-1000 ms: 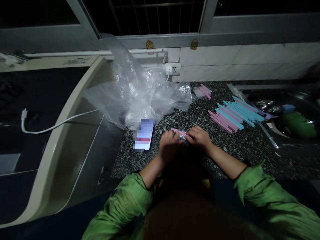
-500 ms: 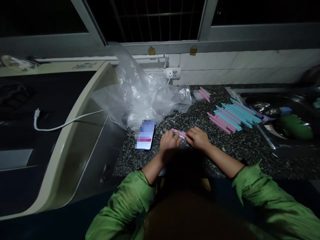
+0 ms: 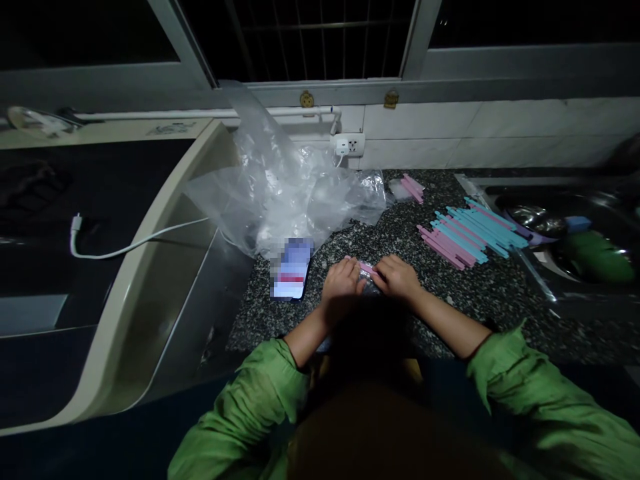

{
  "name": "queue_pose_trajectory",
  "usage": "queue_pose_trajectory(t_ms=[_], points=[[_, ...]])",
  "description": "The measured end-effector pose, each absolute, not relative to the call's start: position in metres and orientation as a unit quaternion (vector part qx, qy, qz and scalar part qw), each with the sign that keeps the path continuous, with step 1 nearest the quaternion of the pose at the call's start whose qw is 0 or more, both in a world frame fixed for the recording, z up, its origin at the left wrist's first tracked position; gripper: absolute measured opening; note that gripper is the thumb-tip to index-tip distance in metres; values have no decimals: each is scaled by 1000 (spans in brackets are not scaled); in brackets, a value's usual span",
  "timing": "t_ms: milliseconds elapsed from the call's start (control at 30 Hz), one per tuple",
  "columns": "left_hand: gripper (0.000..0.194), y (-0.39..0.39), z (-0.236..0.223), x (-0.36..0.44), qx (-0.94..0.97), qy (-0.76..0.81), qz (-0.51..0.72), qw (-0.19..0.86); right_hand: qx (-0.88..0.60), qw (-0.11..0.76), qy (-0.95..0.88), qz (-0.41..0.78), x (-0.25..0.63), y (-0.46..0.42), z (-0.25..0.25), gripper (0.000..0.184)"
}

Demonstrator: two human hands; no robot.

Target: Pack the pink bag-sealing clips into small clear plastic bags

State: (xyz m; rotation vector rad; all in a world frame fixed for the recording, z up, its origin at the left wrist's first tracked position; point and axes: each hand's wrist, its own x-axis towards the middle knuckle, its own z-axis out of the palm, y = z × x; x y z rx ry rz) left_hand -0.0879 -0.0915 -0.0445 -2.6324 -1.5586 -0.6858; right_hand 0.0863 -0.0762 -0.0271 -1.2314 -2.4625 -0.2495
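A thin pink stick-like bag clip [image 3: 367,268] lies crosswise at the counter's front, along the edge of a clear plastic bag [image 3: 370,287]. My left hand [image 3: 341,285] covers its left part, fingers closed and pressed over it. The right end is pinched between the thumb and fingers of my right hand [image 3: 397,275]. Shadow hides most of the bag below my hands. To the right lies a loose row of pink and blue clips [image 3: 470,233] of the same kind. A few more pink clips [image 3: 413,188] rest on clear plastic farther back.
A lit phone [image 3: 293,270] lies left of my hands on the speckled counter [image 3: 400,237]. Behind it spreads a large crumpled clear plastic bag [image 3: 295,193]. A sink [image 3: 550,297] with dishes is at right, a beige-edged appliance [image 3: 150,220] with a white cable [image 3: 125,252] at left.
My left hand has shifted slightly right along the clip and its fingers now lie flatter over it. My right hand keeps its pinch. The view has moved slightly.
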Motion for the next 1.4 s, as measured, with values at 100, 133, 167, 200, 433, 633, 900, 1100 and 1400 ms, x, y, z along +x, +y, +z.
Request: queue_pose_trajectory(t_ms=[100,133,167,200,433,633,900,1100,1400], points=[[35,-92,-41,-88,-834,-496,-242,2,-436,196,-874,-86,87,-75,-30,20],[33,-92,-40,-88,-833,-495,-246,-2,-434,197,-875,-86,87,-74,-31,20],[31,-92,-38,-88,-833,-495,-248,-8,-433,199,-875,-86,88,-74,-31,20],[29,-91,-36,-88,-832,-497,-248,-15,-432,200,-875,-87,88,-74,-31,20],[33,-74,-16,-85,-776,-585,-235,-30,-420,212,-877,-101,89,-75,-24,25],[29,-63,-12,-88,-736,-593,-279,-170,-405,223,-880,-110,94,-75,-19,26],[27,-74,-9,-104,-706,-628,-295,-142,-373,246,-890,-90,80,-72,-17,24],[27,-75,-9,-109,-690,-645,-296,-142,-364,242,-896,-83,72,-67,-20,25],[25,-69,-14,-106,-634,-576,-414,-309,-402,314,-860,-7,79,-71,-15,24]])
